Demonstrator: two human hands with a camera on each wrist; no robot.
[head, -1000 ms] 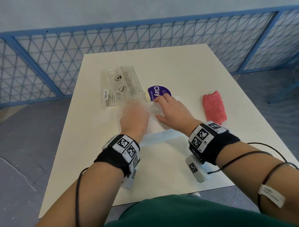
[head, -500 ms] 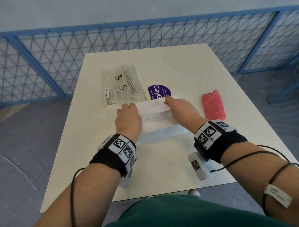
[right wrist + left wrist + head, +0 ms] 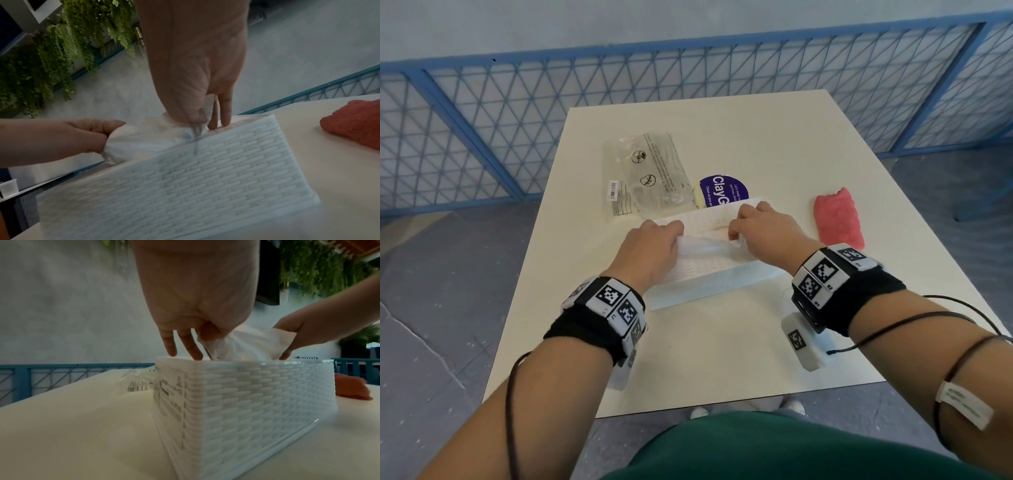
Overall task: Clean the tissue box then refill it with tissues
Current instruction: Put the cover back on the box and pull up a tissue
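A white woven-pattern tissue box (image 3: pixel 709 274) (image 3: pixel 257 402) (image 3: pixel 185 186) stands on the white table (image 3: pixel 722 342). A white tissue (image 3: pixel 702 245) (image 3: pixel 252 344) (image 3: pixel 144 138) sticks up out of its top slot. My left hand (image 3: pixel 650 246) (image 3: pixel 197 305) pinches the tissue's left end between thumb and forefinger, its other fingers resting on the box top. My right hand (image 3: pixel 763 229) (image 3: pixel 195 73) pinches the tissue's right end, two fingers touching the box's top edge.
An empty clear plastic wrapper (image 3: pixel 647 174) lies at the back left of the box. A purple-lidded container (image 3: pixel 722 192) stands just behind it. A pink folded cloth (image 3: pixel 837 219) (image 3: pixel 353 123) lies to the right. A blue mesh fence (image 3: pixel 517 120) rings the table.
Both hands went from pressing on the box top to its slot. They now pinch a tissue and have drawn it up out of the opening.
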